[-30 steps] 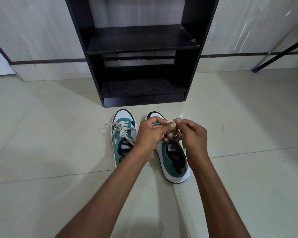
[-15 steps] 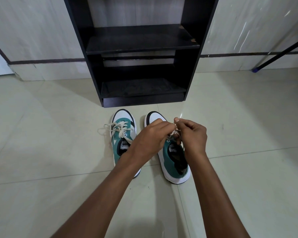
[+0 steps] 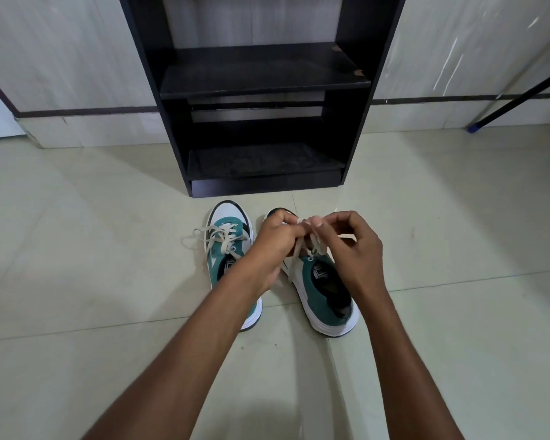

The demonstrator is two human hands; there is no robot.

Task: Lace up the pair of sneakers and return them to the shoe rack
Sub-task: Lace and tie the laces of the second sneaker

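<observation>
Floor: two sneakers, two hands lacing.

The tongue labels on both sneakers are too blurred to read.

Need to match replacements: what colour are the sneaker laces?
Off-white, cream laces, clearest on the left sneaker in the head view.

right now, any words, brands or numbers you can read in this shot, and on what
Left sneaker tongue label: dark print, too blurred to read.
Right sneaker tongue label: dark print, too blurred to read.
Shoe rack, floor and wall: no text visible.
</observation>
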